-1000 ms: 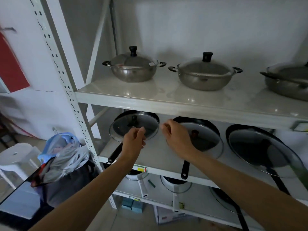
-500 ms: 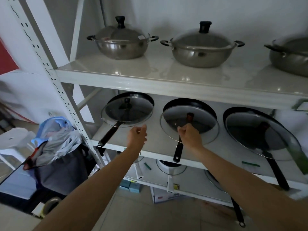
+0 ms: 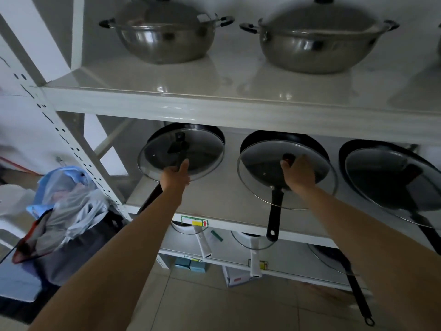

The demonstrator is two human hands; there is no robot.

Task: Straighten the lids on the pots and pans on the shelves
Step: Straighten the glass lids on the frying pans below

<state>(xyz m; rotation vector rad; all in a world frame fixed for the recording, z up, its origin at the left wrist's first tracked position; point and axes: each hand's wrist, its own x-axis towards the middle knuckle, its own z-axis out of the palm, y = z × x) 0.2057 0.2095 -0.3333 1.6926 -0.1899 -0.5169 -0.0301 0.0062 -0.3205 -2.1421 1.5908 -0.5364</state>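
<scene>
Both hands have moved since half a second back: the right hand (image 3: 298, 174) was just pinching at the near part of the middle glass lid (image 3: 286, 173), and now its fingers are curled right around the lid's dark knob (image 3: 288, 158), while the left hand (image 3: 175, 177) has come up from hanging loose below the shelf and now holds the near rim of the left glass lid (image 3: 181, 154), thumb up against the glass. So I'd guess the middle lid is about to get centred, since it hangs well off the front of its black frying pan (image 3: 274, 211) on the middle shelf (image 3: 222, 199). The third glass lid (image 3: 396, 185) on the right looks just as crooked and nobody's on it yet. Up top, two lidded steel pots (image 3: 164, 39) sit fine. What's in the way: the upper shelf edge (image 3: 214, 111) leaves little headroom for lifting, and that pan's handle pokes out past the shelf front. Plastic bags (image 3: 66, 201) are heaped at the left.
</scene>
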